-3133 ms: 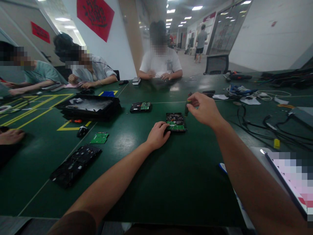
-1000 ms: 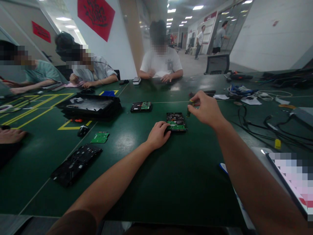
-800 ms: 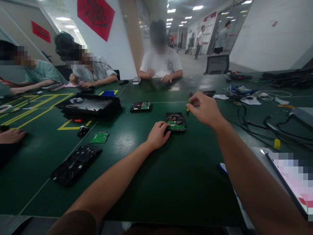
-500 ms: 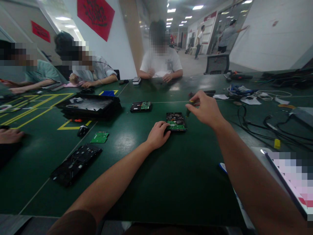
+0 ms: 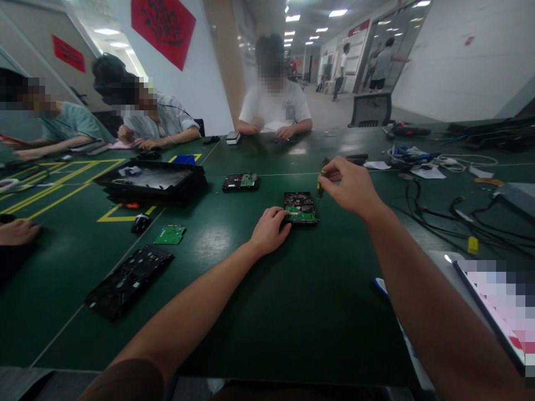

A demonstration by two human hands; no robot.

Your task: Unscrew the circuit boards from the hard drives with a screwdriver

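A hard drive (image 5: 301,207) with a green circuit board along its near side lies on the dark green table. My left hand (image 5: 271,229) grips its left near corner, fingers on the board edge and thumb at the near side. Just right of the drive, my right hand (image 5: 343,184) pinches a small screwdriver (image 5: 320,185) with a yellow and dark handle, held nearly upright. Its tip is too small to make out, so I cannot tell whether it touches the drive. A second hard drive (image 5: 241,182) lies farther back, to the left.
To the left are a black tray stack (image 5: 152,181), a computer mouse (image 5: 141,223), a loose green circuit board (image 5: 169,234) and a black plastic frame (image 5: 130,281). Black cables (image 5: 451,214) and a pixelated screen (image 5: 493,312) lie right. Co-workers sit across the table and at left.
My right hand has shifted slightly and the screwdriver now stands more upright, with more of its yellow handle showing. My left hand and the hard drive have stayed put.
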